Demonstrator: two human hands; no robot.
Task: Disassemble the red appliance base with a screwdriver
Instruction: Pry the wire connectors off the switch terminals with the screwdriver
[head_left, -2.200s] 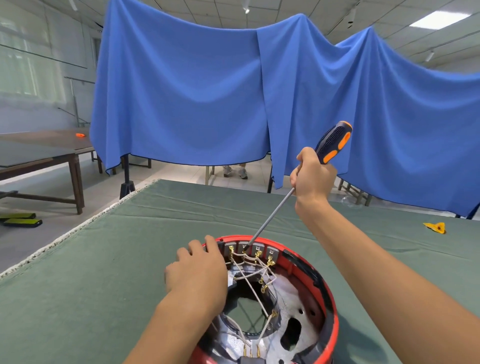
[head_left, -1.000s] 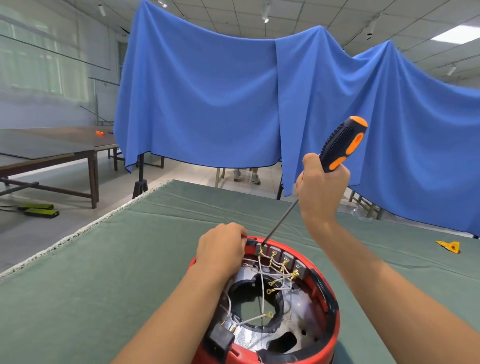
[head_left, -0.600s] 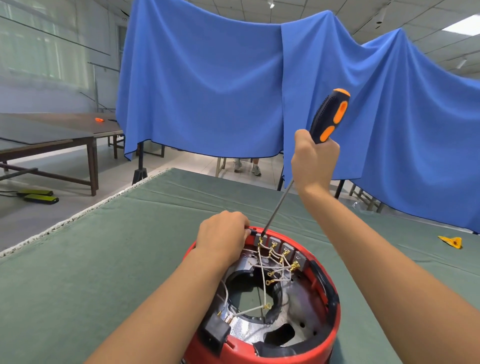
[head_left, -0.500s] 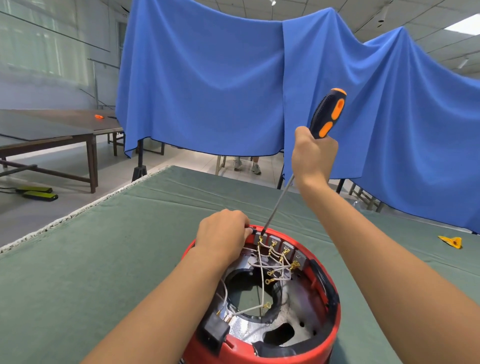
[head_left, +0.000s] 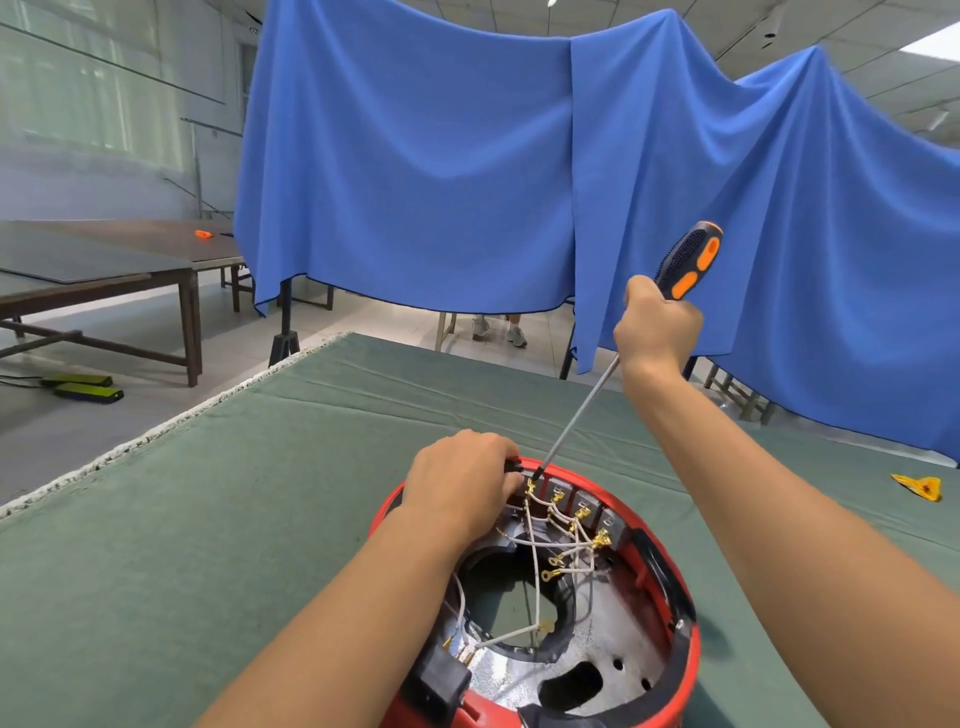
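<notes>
Red plastic round appliance base (head_left: 670, 587) sits closest, open side up on the green felt-covered worktop (head_left: 218, 519), with its silvery metal insides and a tangle of white wires with gold ring terminals (head_left: 558, 540) showing. Left hand (head_left: 462, 488) is curled over the far left rim of the base, fingers tucked down by the black terminal block there, gripping the edge. Right hand (head_left: 657, 325) is up higher, fist wrapped round the black-and-orange-handled screwdriver (head_left: 623, 348), long steel shaft slanting down so the tip lands on the terminal row at the far rim, right beside the left fingers. Further out on the felt, off to the right, there's a small yellow scrap (head_left: 917, 487). Past the worktop hangs a big blue cloth (head_left: 441, 171), a pair of shoes (head_left: 498, 330) peeking under it, and a dark wooden table (head_left: 104, 260) stands over on the left.
</notes>
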